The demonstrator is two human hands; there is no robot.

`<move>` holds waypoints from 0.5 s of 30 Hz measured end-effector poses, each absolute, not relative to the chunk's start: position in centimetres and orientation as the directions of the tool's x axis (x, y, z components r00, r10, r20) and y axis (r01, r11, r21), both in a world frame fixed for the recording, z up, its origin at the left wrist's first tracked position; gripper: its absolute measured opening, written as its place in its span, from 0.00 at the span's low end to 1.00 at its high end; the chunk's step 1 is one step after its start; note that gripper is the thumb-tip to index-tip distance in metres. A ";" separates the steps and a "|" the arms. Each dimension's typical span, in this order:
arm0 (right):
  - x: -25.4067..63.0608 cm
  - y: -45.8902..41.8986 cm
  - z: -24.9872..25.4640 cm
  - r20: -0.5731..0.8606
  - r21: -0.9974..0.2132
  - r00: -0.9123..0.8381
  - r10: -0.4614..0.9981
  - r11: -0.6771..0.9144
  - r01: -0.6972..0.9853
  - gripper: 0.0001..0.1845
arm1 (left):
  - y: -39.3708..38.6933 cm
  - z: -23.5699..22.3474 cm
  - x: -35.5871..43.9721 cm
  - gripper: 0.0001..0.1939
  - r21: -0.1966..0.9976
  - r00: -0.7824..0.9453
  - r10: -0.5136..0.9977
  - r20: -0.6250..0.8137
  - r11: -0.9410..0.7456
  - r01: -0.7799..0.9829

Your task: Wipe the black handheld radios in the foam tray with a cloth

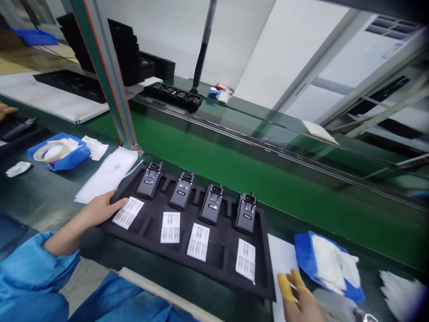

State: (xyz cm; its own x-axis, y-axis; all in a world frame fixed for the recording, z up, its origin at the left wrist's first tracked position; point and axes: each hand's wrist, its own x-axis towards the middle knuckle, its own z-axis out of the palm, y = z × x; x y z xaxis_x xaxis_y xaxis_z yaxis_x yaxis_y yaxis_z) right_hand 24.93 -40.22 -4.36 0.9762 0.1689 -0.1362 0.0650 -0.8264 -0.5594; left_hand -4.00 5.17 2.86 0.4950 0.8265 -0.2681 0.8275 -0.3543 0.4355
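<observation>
A black tray [150,232] lies tilted across the bench in front of me. Several dark handheld radios [181,192] with short antennas sit in its upper slots, and several white label sheets [199,242] with printed codes lie below them. My left hand [100,209] grips the tray's left end, thumb on top beside a label sheet; its other fingers are partly hidden. Just off the tray's right end is my right hand [298,297], with yellow finger covers, fingers apart and nothing seen between them. It is over or beside a white paper sheet [279,255]; contact is unclear.
Blue bins [304,257] with white material stand at right and, with a tape roll [50,152], at left. White sheets [107,172] lie behind the tray. A green-sided ledge [201,147] runs along the back, bearing another radio tray [174,95]. Another person's hand [6,111] shows far left.
</observation>
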 end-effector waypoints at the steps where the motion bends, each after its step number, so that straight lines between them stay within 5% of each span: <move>1: 24.3 -39.2 -4.3 -0.185 -0.602 0.972 0.148 -0.799 0.007 0.36 | 5.2 2.9 -3.9 0.32 0.421 0.505 0.820 -0.269 -0.372 0.827; 6: 22.2 -35.8 -5.0 -0.130 -0.734 0.978 0.164 -0.679 0.017 0.37 | 4.6 3.5 -3.1 0.26 0.352 0.526 0.822 -0.218 -0.437 0.828; 15: 20.2 -34.9 -4.9 0.198 -0.705 0.966 0.166 -0.660 0.258 0.36 | 3.2 5.1 -3.0 0.27 0.335 0.455 0.881 -0.132 -0.392 0.856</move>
State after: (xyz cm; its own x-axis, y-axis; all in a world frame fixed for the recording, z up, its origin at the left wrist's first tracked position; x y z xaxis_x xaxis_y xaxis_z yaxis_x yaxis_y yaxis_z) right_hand 20.18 -34.92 -4.91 0.9660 0.1659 0.1982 0.2581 -0.6601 -0.7054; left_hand -2.96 3.19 5.08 0.4551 0.8806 -0.1318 0.8565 -0.3923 0.3355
